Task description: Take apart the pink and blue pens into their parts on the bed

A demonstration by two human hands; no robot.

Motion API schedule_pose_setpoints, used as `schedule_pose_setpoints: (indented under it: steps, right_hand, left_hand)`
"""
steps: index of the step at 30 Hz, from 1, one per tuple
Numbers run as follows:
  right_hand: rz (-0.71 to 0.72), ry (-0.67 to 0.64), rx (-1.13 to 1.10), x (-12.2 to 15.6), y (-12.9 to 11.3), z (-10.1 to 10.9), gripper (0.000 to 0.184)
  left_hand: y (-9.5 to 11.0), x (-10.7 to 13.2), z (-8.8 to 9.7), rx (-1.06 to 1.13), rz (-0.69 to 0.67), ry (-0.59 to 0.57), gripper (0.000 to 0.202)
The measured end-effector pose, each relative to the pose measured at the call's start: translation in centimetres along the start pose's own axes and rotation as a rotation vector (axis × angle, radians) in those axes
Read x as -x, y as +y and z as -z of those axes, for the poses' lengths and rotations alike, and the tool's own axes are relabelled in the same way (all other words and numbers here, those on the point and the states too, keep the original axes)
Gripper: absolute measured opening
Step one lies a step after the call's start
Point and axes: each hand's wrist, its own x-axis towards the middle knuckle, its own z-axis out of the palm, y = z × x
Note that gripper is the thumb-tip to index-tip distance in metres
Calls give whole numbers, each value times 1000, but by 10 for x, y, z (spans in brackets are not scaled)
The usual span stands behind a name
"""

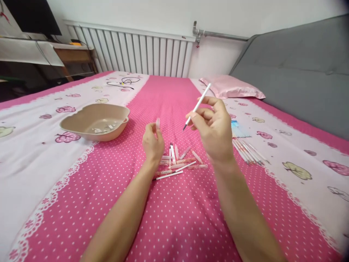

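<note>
Apparently partway along, pinching a dark-tipped white rod point(199, 103) in the right hand point(215, 128) at three o'clock and a translucent piece point(157, 123) in the left hand point(153, 142) at nine, with aligned pens point(249, 152) past three, loose parts point(177, 166) left at six.

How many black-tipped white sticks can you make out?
I count 5: one white stick held by the right hand, two standing out at the far side of the pile, two slanting across its near side. More may be hidden underneath.
</note>
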Motion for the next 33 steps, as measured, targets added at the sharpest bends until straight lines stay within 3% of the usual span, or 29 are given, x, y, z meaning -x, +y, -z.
schedule_pose_setpoints:
  steps: [5, 9, 14, 23, 33]
  right_hand:
    - [-41, -13, 83, 4, 25, 2, 61]
    - [-40, -11, 120, 0, 27, 4, 72]
    - [32, -1, 211, 0, 25, 5, 67]
    - [140, 50, 314, 2, 30, 0, 69]
    - [91, 79, 247, 4, 32, -4, 67]
  left_hand:
    - [-4, 15, 4, 32, 14, -128, 12]
    - [4, 18, 6, 28, -28, -227, 13]
    - [10, 24, 8, 39, -130, -290, 12]
    - [13, 29, 10, 78, -174, -335, 13]
    - [14, 29, 11, 119, -193, -344, 14]
